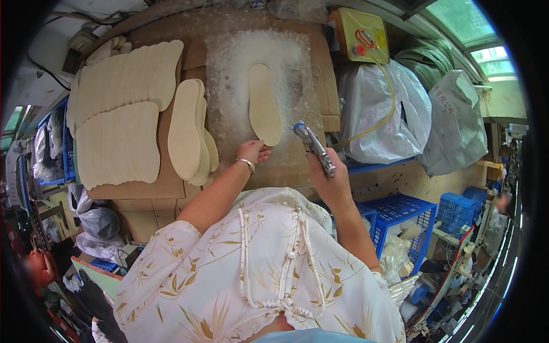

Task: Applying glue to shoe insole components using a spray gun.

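A single cream insole (264,108) lies flat on a whitish, residue-coated patch (226,63) of the work table. At its near end, my left hand (252,153) pinches the edge with thumb and fingers. My right hand (333,178) is wrapped round a metal spray gun (313,147) with a blue nozzle, which points toward the insole from the right without touching it. Left of the patch rests a stack of loose insoles (187,131). Farther left, overlapping rows of insoles (117,143) are fanned out on cardboard.
A yellow-topped can (360,34) stands at the back right, with a yellowish hose (390,97) running from it. Beside it sit a white plastic bag (380,123) and a grey sack (454,126). Blue crates (406,214) stand below on the right.
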`<state>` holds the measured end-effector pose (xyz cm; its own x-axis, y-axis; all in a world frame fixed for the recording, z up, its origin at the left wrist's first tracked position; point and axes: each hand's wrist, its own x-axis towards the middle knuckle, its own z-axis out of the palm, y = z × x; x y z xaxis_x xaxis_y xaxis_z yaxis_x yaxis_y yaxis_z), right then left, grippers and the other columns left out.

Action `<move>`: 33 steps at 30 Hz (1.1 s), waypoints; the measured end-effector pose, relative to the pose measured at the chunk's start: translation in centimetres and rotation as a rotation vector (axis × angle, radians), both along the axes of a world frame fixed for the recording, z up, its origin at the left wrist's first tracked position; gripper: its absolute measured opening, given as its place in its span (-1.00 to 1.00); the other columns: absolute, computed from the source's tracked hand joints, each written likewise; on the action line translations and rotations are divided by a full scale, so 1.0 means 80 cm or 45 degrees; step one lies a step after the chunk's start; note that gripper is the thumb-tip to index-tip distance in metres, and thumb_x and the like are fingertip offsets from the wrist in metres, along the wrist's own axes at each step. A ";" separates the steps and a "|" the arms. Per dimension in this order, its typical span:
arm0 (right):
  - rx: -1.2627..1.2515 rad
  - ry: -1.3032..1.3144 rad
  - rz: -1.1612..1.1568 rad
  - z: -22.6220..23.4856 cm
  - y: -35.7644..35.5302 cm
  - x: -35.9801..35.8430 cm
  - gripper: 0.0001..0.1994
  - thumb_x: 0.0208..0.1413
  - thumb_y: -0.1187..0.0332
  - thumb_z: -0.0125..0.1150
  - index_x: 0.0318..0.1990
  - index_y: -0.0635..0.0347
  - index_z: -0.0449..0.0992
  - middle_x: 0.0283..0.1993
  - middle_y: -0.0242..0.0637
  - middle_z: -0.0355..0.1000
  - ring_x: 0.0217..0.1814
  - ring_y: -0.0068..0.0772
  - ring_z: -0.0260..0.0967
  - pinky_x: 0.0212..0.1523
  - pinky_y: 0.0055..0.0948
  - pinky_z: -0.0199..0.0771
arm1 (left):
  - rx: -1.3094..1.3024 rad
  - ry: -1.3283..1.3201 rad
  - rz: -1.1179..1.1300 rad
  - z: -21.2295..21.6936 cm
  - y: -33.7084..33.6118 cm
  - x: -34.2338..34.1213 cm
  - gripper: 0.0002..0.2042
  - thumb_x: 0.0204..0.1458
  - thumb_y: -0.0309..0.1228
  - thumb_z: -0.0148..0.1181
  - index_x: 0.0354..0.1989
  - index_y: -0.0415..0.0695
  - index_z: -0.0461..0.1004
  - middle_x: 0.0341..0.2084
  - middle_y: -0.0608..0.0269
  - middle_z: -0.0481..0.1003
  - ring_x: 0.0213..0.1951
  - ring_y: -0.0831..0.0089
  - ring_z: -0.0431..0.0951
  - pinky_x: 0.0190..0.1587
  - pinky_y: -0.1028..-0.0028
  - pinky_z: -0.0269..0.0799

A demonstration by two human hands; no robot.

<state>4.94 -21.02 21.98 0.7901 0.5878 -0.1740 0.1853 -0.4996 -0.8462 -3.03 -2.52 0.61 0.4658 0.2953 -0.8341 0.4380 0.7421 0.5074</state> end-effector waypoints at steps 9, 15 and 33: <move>-0.023 -0.048 0.047 0.001 -0.008 -0.009 -0.81 0.14 0.32 0.19 -0.21 0.22 0.39 -0.52 -0.08 0.39 -0.53 -0.05 0.33 -0.45 -0.34 0.35 | -0.001 -0.002 0.005 -0.003 -0.003 -0.001 -0.84 0.14 -0.39 0.08 -0.18 -0.20 0.41 -0.33 0.16 0.54 -0.33 0.35 0.61 -0.34 0.47 0.56; 0.040 -0.041 -0.062 -0.001 -0.006 0.003 -0.80 0.14 0.32 0.20 -0.21 0.22 0.39 -0.53 -0.09 0.37 -0.53 -0.07 0.34 -0.45 -0.36 0.35 | 0.000 0.000 0.014 -0.004 -0.004 0.000 -0.84 0.14 -0.39 0.08 -0.19 -0.20 0.41 -0.34 0.17 0.54 -0.33 0.35 0.61 -0.34 0.47 0.56; 0.035 0.016 0.021 0.000 -0.024 -0.017 -0.80 0.12 0.33 0.24 -0.22 0.22 0.39 -0.52 -0.08 0.39 -0.52 -0.12 0.35 -0.45 -0.35 0.35 | -0.008 -0.017 0.028 -0.007 -0.006 -0.001 -0.84 0.13 -0.40 0.09 -0.19 -0.21 0.40 -0.33 0.16 0.53 -0.33 0.35 0.60 -0.33 0.46 0.56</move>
